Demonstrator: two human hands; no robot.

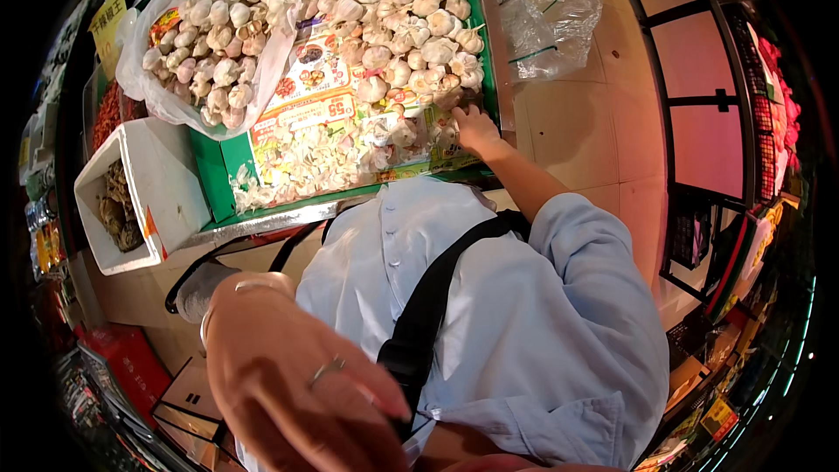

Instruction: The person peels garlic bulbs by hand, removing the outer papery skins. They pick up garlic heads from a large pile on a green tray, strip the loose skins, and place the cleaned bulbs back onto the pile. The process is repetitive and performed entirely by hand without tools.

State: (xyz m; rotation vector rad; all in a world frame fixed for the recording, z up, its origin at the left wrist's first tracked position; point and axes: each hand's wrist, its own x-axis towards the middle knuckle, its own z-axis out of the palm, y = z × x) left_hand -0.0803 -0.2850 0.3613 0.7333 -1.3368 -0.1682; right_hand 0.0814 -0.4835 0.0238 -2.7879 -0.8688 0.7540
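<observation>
My right hand (477, 132) reaches to the front right corner of a green-lined display tray (229, 156). Its fingers are bent down among the garlic bulbs (411, 40), and whatever they grip is hidden. Large and close to the camera, my left hand (297, 376) is raised at the lower left, apart from the tray. It wears a ring and a bracelet; its fingers bend downward, blurred and partly hidden. Loose garlic skins (310, 157) lie over printed sheets (316, 79) along the tray's near side.
A white plastic bag (140, 57) of garlic sits open at the tray's left. Beside it stands a white foam box (175, 177) with brownish contents. Clear plastic bags (559, 24) lie right of the tray, and a black-framed rack (669, 100) stands farther right.
</observation>
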